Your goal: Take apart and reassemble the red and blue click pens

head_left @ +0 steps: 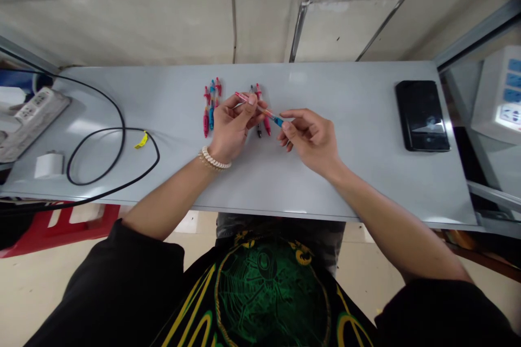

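Both hands are on one slim pen (266,112), clear in the middle, with a pink end at upper left and a blue end at lower right. My left hand (232,127) is closed around its pink end, thumb on top. At the blue end, my right hand (315,138) pinches between thumb and index finger. Just left of my left hand lie a pink pen (205,119), a blue pen (211,111) and another pink pen (218,87), partly hidden. Behind the held pen lie a black-tipped pen (259,130) and a pink pen (267,126), partly covered by my fingers.
On the grey table (366,173), a glossy black device (423,116) lies at the right. A looped black cable (158,157) with a yellow tag (141,140), a white charger (49,165) and a power strip (35,119) are at left. A wall borders the back.
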The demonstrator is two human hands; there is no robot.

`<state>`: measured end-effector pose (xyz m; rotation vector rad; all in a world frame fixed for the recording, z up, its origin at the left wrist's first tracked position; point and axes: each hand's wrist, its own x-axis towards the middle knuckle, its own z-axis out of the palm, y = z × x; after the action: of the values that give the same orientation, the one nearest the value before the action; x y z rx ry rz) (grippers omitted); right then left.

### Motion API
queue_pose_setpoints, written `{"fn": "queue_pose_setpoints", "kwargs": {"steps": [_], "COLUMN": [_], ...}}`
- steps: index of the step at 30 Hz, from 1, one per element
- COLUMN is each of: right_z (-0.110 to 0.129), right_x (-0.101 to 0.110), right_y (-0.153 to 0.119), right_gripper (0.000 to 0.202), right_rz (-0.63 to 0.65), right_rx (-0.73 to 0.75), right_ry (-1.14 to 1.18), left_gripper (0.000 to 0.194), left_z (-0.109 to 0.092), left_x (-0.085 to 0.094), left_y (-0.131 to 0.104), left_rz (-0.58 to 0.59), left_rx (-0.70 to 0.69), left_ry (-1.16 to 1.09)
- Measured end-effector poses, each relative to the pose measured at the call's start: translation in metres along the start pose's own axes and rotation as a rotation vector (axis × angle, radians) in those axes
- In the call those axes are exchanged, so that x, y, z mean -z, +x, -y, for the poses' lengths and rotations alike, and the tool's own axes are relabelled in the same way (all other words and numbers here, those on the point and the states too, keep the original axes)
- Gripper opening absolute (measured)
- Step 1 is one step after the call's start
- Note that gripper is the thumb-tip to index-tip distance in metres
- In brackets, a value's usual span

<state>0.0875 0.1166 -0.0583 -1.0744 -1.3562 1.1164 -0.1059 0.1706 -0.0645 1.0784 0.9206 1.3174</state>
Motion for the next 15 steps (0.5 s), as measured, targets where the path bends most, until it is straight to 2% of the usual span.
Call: {"fn": "queue_pose_setpoints", "kwargs": {"steps": [5,11,15], "right_z": [0.003,0.003,0.003], "right_x": [0.001,0.004,0.003], "right_y": [-0.001,-0.002,-0.002], "right_gripper": [0.047,0.048,0.047], "right_rz": [0.086,0.097,0.099], "right_rx": [-0.011,-0.01,-0.011], "right_ry": [0.029,0.008,0.021], "left_gripper": [0.044,0.036,0.036], "left_z": [0.0,0.004,0.002], "left_x": [0.002,0.029,0.04], "left_y": [0.002,0.024,0.032], "left_rz": [-0.011,-0.15,-0.168], "left_rx": [-0.023,-0.051,-0.078], "left_ry": [-0.003,0.042,0.015]}}
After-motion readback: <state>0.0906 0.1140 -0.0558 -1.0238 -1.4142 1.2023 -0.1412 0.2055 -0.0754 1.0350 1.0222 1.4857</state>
